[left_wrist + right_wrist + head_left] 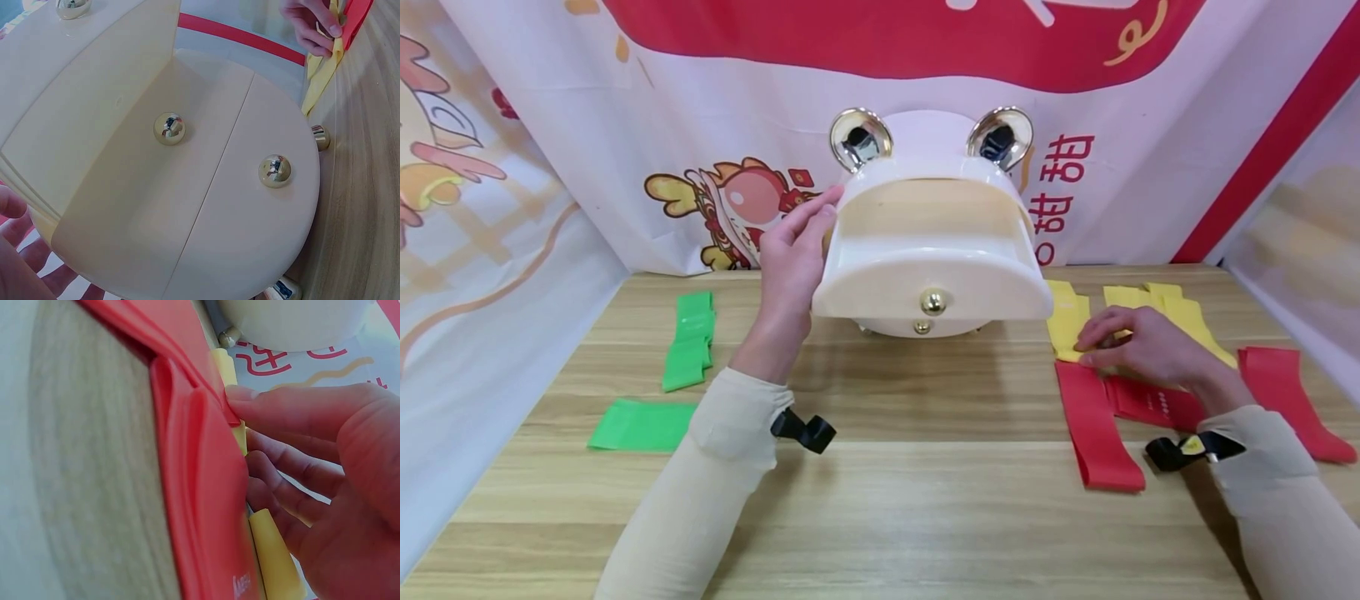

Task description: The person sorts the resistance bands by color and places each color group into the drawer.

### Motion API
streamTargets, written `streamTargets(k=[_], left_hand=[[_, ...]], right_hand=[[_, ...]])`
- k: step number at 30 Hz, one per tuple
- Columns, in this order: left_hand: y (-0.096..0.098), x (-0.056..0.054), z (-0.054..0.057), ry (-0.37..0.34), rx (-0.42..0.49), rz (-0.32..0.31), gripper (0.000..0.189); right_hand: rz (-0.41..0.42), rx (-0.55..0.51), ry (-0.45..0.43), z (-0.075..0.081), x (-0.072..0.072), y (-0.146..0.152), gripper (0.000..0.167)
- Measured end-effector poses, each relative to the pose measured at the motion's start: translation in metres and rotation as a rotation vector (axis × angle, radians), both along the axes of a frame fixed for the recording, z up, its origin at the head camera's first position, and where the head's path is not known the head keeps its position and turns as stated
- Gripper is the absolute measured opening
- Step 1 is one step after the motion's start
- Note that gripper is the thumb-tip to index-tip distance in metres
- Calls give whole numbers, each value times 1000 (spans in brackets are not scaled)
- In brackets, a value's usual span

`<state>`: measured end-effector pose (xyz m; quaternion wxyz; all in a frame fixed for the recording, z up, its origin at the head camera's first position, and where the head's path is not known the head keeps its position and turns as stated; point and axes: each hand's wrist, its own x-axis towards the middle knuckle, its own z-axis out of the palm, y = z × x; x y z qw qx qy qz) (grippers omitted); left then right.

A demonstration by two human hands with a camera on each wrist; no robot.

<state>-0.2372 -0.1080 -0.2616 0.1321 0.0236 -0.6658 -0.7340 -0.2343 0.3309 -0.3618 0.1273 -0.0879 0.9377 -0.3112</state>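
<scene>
A white frog-shaped drawer box (pixel 932 287) with gold-rimmed eyes and round gold knobs stands at the back of the table. Its upper drawer (pixel 94 119) is pulled out. My left hand (pixel 793 262) rests against the box's left side, its fingers extended and spread in the left wrist view. On the right, my right hand (pixel 1150 350) pinches the near edge of a flat yellow resistance band (pixel 1067 321) between thumb and fingers. A red resistance band (pixel 1097 433) lies right by the fingertips, and a folded red one (pixel 1157 402) lies under the hand.
More yellow bands (pixel 1187 317) lie behind the right hand, and another red band (pixel 1288 400) lies at the far right. Green bands (pixel 688 342) lie on the left of the wooden table (pixel 880 517). A printed cloth (pixel 737 92) hangs behind the box.
</scene>
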Motion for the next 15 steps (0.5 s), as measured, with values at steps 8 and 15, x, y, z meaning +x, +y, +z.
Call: streamTargets(k=[8,15], left_hand=[[0,0,-1,17,-9,-7,28],[-1,1,-1,22,-15,-8,28]], right_hand=[[-32,28,22,1,-1,0,43],[-94,35,65,7,0,-2,42]])
